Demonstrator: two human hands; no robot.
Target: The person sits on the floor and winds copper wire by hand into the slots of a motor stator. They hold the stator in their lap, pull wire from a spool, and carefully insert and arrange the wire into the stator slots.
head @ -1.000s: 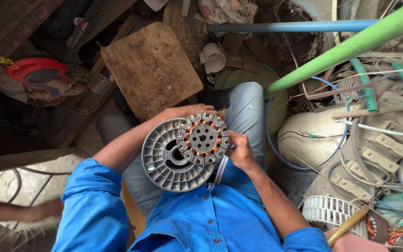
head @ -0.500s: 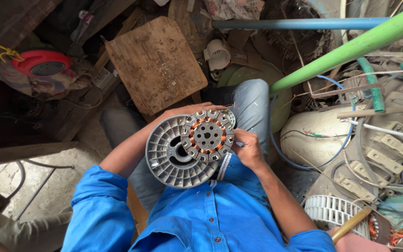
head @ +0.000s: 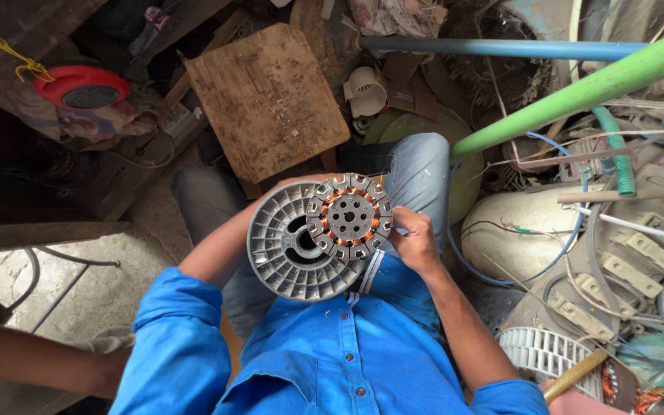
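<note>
Copper-wound round stator [head: 348, 218] pinched by right hand [head: 416, 240] against ribbed grey metal disc [head: 301, 250]; left hand hidden.

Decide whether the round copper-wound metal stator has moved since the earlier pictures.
No: the stator keeps its place below-right of the square wooden board.

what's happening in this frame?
A person in a blue shirt sits among workshop clutter with a round grey ribbed housing in the lap. A motor stator with copper windings rests on its upper right part. The right hand touches the stator's right edge; whether it holds a tool is too small to tell. The left hand is hidden behind the housing, apparently supporting it. A wooden board lies ahead, a green pipe to the right.
</note>
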